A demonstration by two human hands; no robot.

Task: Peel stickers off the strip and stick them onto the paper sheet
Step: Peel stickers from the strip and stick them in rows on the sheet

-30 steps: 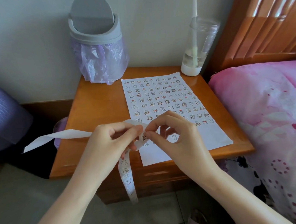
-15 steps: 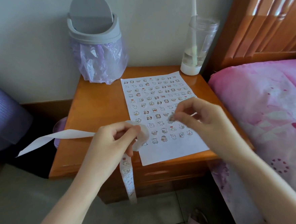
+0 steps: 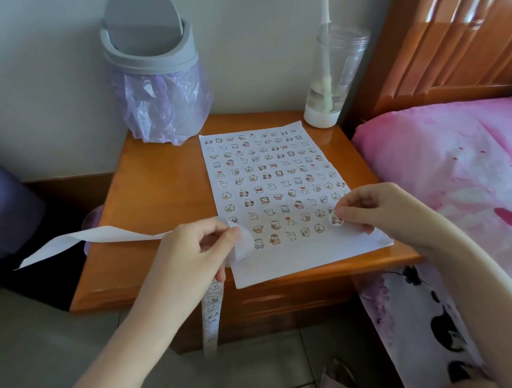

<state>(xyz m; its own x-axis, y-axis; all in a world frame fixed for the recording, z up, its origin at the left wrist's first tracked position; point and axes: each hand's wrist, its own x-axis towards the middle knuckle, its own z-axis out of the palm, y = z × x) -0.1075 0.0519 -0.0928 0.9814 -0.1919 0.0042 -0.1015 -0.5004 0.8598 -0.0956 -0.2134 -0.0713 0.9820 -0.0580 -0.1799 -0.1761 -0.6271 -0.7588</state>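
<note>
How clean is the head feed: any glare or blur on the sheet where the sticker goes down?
Head view: light is soft and even, no glare on the paper sheet; bright reflections on the nightstand by the bottle and on the headboard; the sticker pinched by the right hand is easy to locate, its drawing too small to read; wide-angle bending shows at the frame edges.

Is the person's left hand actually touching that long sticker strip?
Touching. The head view shows the left hand pinching the sticker strip at its bend, thumb and fingers curled round it.
</note>
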